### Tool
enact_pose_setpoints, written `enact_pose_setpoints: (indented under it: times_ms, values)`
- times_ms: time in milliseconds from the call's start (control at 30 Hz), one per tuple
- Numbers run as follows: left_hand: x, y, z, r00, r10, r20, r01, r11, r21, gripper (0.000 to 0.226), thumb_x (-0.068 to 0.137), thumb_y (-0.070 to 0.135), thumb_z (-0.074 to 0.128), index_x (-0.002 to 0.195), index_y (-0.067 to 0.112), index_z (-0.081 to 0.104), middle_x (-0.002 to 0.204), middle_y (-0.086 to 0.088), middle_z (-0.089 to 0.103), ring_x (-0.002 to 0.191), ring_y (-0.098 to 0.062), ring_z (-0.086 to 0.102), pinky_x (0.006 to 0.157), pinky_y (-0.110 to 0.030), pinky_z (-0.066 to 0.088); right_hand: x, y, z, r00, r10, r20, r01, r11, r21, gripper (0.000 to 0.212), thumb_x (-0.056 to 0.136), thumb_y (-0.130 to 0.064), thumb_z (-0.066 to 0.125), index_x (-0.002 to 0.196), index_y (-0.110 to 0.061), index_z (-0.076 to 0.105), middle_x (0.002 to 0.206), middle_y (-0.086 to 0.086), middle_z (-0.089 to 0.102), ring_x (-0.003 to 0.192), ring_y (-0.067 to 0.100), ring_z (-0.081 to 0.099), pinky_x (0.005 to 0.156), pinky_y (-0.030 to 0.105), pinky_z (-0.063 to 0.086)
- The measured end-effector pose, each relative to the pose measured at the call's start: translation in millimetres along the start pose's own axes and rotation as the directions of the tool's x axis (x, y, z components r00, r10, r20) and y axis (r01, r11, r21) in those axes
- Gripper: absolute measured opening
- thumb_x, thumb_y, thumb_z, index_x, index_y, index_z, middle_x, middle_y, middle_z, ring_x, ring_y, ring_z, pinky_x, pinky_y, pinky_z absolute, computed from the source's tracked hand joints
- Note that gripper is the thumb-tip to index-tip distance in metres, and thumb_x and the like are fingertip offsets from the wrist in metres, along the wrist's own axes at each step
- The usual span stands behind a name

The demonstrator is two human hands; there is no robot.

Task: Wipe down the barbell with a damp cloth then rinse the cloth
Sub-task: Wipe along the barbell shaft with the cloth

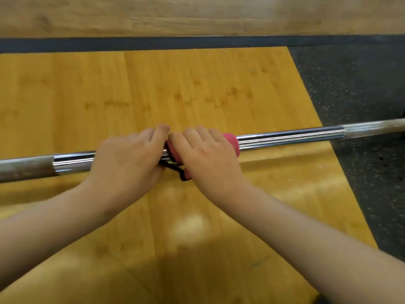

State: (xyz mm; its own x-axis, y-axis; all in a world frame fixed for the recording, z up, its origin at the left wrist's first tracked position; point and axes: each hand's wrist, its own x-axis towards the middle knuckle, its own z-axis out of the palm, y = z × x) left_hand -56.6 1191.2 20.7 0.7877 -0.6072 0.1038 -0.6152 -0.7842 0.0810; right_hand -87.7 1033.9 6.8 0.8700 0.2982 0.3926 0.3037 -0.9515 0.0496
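Note:
A chrome barbell (289, 137) runs across the view from lower left to upper right, above a wooden platform. A pink cloth (232, 143) with a dark edge is wrapped round the bar's smooth middle. My right hand (206, 154) grips the cloth on the bar, fingers curled over the top. My left hand (129, 159) grips the bar right beside it, its fingertips touching the right hand's. Most of the cloth is hidden under my hands.
The yellow wooden platform (153, 88) lies under the bar. Black speckled rubber flooring (361, 88) borders it on the right. A dark strip (197, 42) and more wood flooring lie beyond the far edge.

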Motion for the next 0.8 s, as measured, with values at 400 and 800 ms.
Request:
enact_pose_setpoints:
  times_ms: [400,800]
  values:
    - [48,-16,-27,0.645,0.067,0.761,0.345,0.863,-0.368,0.037,0.079,0.045,0.072,0.071,0.017,0.048,0.051,0.007,0.051,0.045,-0.015,0.049,0.046,-0.024,0.038,-30,44,-9,0.968,0.214,0.13,-0.192,0.968,-0.159,0.018,0.083,-0.016,0.047,0.087,-0.013,0.064,0.076,0.006,0.059,0.073,0.03,0.058,0.071,0.037,0.033]
    - [6,5,3,0.997,-0.072,-0.013,0.073,0.996,0.047,0.033,0.074,0.024,0.073,0.066,0.018,0.042,0.049,-0.002,0.045,0.049,-0.032,0.055,0.043,-0.022,0.014,-8,0,-5,0.988,0.113,0.103,-0.113,0.994,-0.001,0.033,0.076,-0.017,0.038,0.093,-0.012,0.065,0.081,0.002,0.062,0.076,0.026,0.059,0.07,0.035,0.036]
